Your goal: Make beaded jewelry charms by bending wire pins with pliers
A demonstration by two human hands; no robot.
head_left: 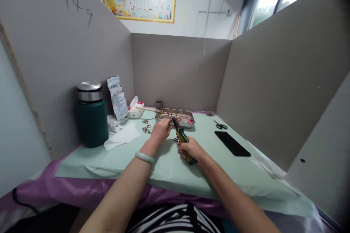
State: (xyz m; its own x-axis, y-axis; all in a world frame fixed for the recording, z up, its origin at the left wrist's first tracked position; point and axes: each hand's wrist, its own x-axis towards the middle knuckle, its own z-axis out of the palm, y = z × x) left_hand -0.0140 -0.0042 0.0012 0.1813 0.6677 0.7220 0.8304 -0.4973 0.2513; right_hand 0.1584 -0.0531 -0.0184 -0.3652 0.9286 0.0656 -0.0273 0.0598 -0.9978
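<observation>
My right hand (pixel 191 148) is wrapped round the green and yellow handles of a pair of pliers (pixel 182 136), whose dark jaws point away from me and up. Right beside the jaws, my left hand (pixel 162 130) is closed in a pinch; what its fingers hold is too small and hidden to make out. Behind both hands lies a metal tray (pixel 188 125) with red and gold-coloured beads and small parts in it. Several small metal pieces with red beads (pixel 147 129) lie on the table just left of my left hand.
At the left stand a dark green flask (pixel 91 120) and a white pouch (pixel 117 96), with white paper (pixel 123 136) in front. To the right lie scissors (pixel 221 125) and a black phone-like slab (pixel 232 143). Grey partitions (pixel 180 69) enclose the table on three sides.
</observation>
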